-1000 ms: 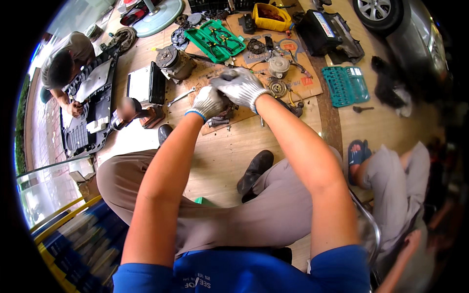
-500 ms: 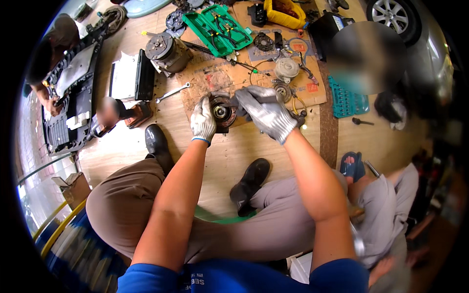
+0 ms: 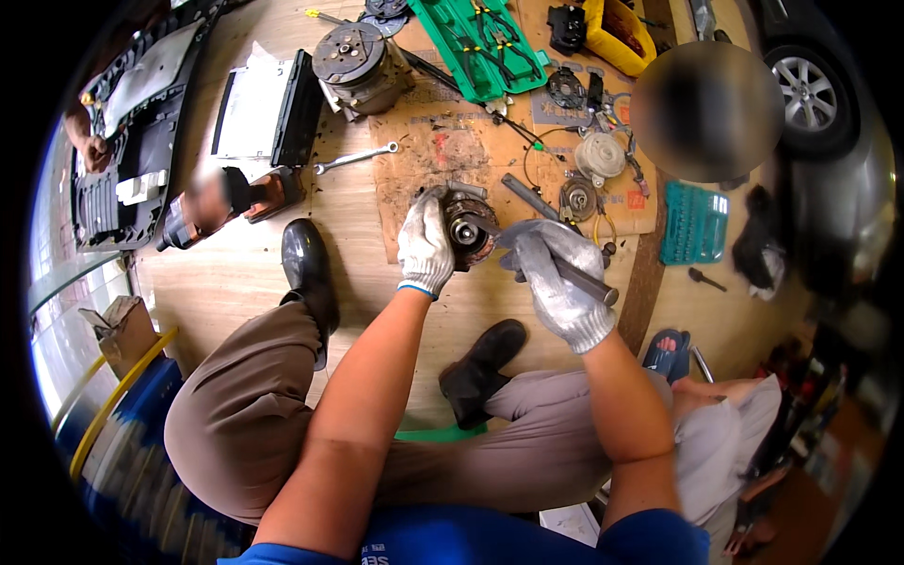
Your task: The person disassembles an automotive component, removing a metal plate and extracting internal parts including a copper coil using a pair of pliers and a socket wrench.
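Note:
My gloved left hand (image 3: 426,247) is closed around the side of a round, greasy metal part (image 3: 485,247) with a shiny ring and bore at its centre. A short grey metal cylinder (image 3: 466,190) shows at that part's far edge. My gloved right hand (image 3: 556,273) grips a dark metal bar (image 3: 591,282), whose thick end sticks out past the palm. The bar's narrower end points at the middle of the round part; I cannot tell whether it touches. Just beyond the right hand, a second dark rod (image 3: 529,196) lies on the cardboard (image 3: 400,193).
Beyond lie a combination wrench (image 3: 358,158), a compressor-like unit (image 3: 363,71), a green tool case (image 3: 485,87) with pliers and a yellow bin (image 3: 621,38). A cordless tool (image 3: 212,212) lies at left, a teal socket case (image 3: 695,224) at right. A person's hand (image 3: 94,151) shows far left.
My right hand has moved back and to the right of the round part, and the bar in it shows more clearly. The second rod has come into sight. The whole view has shifted.

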### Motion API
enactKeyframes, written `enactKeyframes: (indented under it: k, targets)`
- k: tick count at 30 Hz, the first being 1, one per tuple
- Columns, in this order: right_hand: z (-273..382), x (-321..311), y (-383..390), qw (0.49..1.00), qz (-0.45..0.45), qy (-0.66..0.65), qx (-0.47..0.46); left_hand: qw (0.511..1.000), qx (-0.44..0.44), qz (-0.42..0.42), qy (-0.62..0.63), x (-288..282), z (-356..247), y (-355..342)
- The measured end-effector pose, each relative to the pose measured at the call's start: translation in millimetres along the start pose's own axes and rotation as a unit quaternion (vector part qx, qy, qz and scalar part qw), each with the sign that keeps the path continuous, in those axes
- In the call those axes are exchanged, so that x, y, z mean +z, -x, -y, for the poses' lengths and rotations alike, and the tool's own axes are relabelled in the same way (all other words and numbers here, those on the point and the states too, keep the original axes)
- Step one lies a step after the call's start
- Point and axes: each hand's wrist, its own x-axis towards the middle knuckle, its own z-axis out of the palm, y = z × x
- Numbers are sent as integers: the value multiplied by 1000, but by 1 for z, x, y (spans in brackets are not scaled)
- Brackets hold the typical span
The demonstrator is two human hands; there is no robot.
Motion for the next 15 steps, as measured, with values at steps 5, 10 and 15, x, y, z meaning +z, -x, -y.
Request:
enactKeyframes:
  k: [5,10,15]
  targets:
    - [2,-11,-15,997,65,35,13,984,99,-15,-145,3,23,4]
    - [-10,0,-50,991,69,117,-11,996,-77,29,27,11,35,-16]
    - [-20,3,-72,990,28,136,0,997,-6,45,61,19,39,-28]
